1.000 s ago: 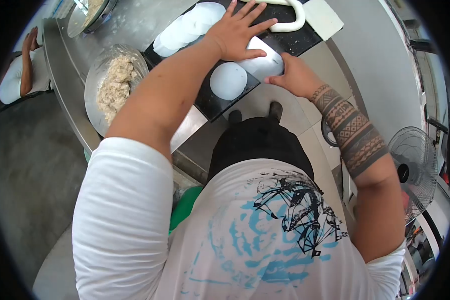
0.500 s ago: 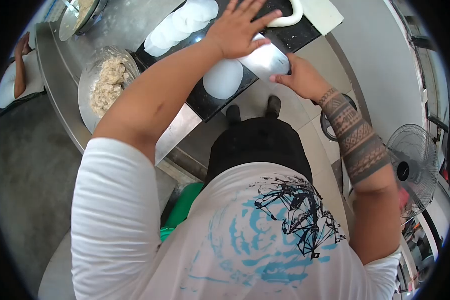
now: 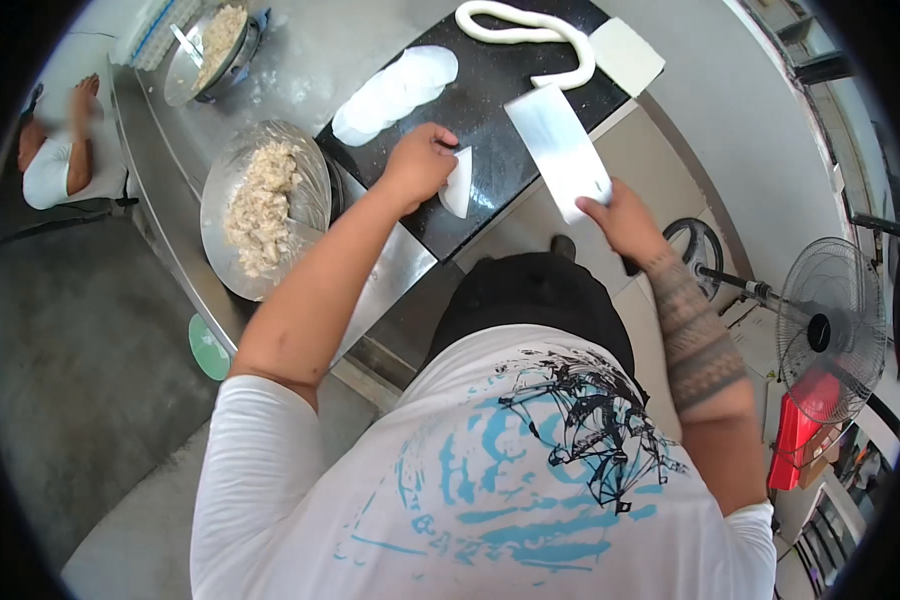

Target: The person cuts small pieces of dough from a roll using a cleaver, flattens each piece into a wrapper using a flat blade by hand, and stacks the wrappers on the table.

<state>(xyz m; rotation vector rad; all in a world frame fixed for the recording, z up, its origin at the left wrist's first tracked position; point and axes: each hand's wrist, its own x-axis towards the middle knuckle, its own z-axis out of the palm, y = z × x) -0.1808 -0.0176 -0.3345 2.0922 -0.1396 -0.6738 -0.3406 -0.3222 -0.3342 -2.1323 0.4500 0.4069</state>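
Observation:
My right hand (image 3: 625,222) grips a broad-bladed cleaver (image 3: 558,145), its shiny blade raised near the right edge of the black board (image 3: 500,130). With closed fingers, my left hand (image 3: 423,165) pinches a thin white dough wrapper (image 3: 457,188), which is partly lifted and seen at an angle. Beyond that hand, overlapping round dough wrappers (image 3: 395,95) lie in a row on the board. A white rope of dough (image 3: 530,30) curves across the board's far end, its cut end close to the cleaver's tip.
Left of my left arm, a metal bowl (image 3: 215,225) holds a pale lumpy mixture. Another bowl of mixture (image 3: 185,80) stands farther back on the steel counter (image 3: 305,60). A folded white cloth (image 3: 627,57) lies at the board's corner. A person (image 3: 70,165) is at far left; a fan (image 3: 830,330) stands at right.
My left hand has drawn back from the cleaver blade and taken hold of the wrapper at the board's near edge, lifting it. The cleaver has swung away from that wrapper.

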